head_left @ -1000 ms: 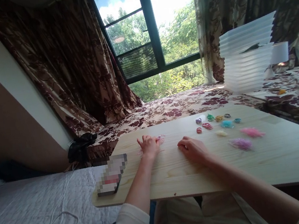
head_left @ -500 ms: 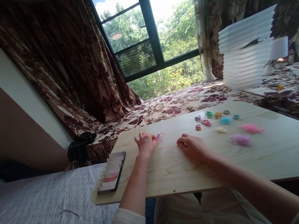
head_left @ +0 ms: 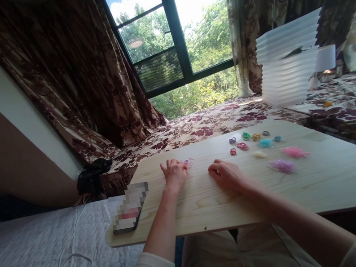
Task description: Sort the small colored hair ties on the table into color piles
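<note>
Bands [head_left: 189,163] beside left hand's [head_left: 175,173] fingers, on pale wooden board [head_left: 211,210]

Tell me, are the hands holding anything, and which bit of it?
The left hand has its fingers at the left edge of the pink and purple bands, but a grip cannot be told. Nothing shows in the right hand.

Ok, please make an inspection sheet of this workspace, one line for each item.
Surface: pale wood-grain board, dark speck at near edge
Job's things: small pink-purple pile; at right, small coloured ring-like bundles and loose purple strands
Clutter: flat dark-edged rectangular device, face pixelated
Hands: left hand at pink-purple pile, grip unclear; right hand curled, contents hidden
Cables: thin white cable on quilted cover
Surroundings: floral curtains, dark-framed window
</note>
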A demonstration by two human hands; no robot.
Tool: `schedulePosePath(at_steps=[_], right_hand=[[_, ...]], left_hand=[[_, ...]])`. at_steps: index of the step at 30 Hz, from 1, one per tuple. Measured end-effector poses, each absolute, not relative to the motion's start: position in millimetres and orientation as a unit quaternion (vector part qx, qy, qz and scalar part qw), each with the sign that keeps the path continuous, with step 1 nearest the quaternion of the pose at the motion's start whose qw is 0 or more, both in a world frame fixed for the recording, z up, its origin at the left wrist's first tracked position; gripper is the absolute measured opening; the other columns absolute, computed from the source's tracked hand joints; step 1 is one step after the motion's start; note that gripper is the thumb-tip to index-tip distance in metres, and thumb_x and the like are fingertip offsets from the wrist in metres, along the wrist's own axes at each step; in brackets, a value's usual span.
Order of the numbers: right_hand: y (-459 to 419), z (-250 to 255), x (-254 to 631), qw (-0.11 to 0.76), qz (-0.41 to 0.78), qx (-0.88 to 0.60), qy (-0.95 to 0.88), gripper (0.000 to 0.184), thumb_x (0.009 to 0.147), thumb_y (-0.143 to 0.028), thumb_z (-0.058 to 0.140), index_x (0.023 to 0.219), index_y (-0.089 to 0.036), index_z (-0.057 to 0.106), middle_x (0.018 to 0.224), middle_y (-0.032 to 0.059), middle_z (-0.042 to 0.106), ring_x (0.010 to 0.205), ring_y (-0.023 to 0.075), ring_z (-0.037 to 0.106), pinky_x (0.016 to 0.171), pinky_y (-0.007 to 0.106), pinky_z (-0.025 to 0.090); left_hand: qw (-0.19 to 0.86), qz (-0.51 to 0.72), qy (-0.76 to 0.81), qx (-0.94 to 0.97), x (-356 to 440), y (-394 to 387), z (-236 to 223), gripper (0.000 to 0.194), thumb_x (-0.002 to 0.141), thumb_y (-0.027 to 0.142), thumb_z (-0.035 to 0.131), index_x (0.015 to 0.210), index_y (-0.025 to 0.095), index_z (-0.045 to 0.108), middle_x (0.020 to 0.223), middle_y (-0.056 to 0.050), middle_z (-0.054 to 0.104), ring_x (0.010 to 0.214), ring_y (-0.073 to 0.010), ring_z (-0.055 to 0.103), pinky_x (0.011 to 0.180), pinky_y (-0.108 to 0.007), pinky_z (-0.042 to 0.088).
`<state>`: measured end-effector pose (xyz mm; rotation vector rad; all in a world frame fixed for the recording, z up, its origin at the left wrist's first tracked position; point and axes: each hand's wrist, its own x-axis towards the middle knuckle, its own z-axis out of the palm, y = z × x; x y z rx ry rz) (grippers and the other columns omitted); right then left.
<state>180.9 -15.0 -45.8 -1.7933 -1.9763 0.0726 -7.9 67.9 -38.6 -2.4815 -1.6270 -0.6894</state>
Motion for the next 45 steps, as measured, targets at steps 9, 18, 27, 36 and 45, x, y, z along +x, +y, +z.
schedulePosePath(at_steps=[9,18,27,36,45], right_hand=[[-14.9,-44.2,180.3,0.220,0.028,-0.658,-0.720,0.030,0.091,-0.028,0.040,0.091,-0.024,0.070,0.100,0.0029,0.066,0.082,0.0142,0.061,0.065,0.024,0.034],[-14.4,-45.5,180.5,0.226,0.031,-0.658,-0.717,0.030,0.091,-0.028,0.041,0.091,-0.024,0.070,0.100,0.0025,0.066,0.082,0.0141,0.061,0.065,0.024,0.034],[-13.2,-47.8,180.9,0.228,0.024,-0.658,-0.717,0.029,0.090,-0.028,0.041,0.091,-0.024,0.070,0.099,0.0027,0.066,0.081,0.0146,0.061,0.065,0.025,0.034],[-14.0,-46.4,180.2,0.225,0.028,-0.660,-0.716,0.029,0.090,-0.028,0.042,0.093,-0.024,0.070,0.102,0.0032,0.066,0.084,0.0150,0.062,0.067,0.025,0.035],[-13.9,-45.8,180.5,0.223,0.035,-0.663,-0.714,0.028,0.090,-0.028,0.043,0.096,-0.024,0.070,0.103,0.0035,0.066,0.086,0.0151,0.062,0.069,0.024,0.038]], left_hand=[[-0.006,-0.255,-0.531,-0.808,-11.5,69.1,-43.5,0.027,0.081,0.013,0.050,0.066,0.024,0.070,0.100,-0.004,0.066,0.110,-0.0221,0.047,0.105,-0.053,0.025],[0.020,-0.254,-0.514,-0.819,-17.8,66.6,-43.3,0.021,0.079,0.014,0.054,0.078,0.026,0.071,0.102,-0.004,0.063,0.111,-0.0230,0.046,0.107,-0.055,0.021],[0.005,-0.213,-0.501,-0.839,-10.5,66.5,-38.9,0.017,0.080,0.026,0.057,0.073,0.026,0.072,0.106,-0.005,0.064,0.114,-0.0245,0.045,0.110,-0.060,0.014],[-0.001,-0.187,-0.512,-0.838,-9.3,65.0,-36.3,0.016,0.078,0.022,0.055,0.072,0.025,0.071,0.105,-0.005,0.067,0.119,-0.0266,0.044,0.108,-0.061,0.016],[0.014,-0.226,-0.494,-0.840,-1.8,55.6,-32.8,0.016,0.079,0.019,0.053,0.073,0.022,0.067,0.097,-0.007,0.069,0.112,-0.0251,0.050,0.109,-0.059,0.019]])
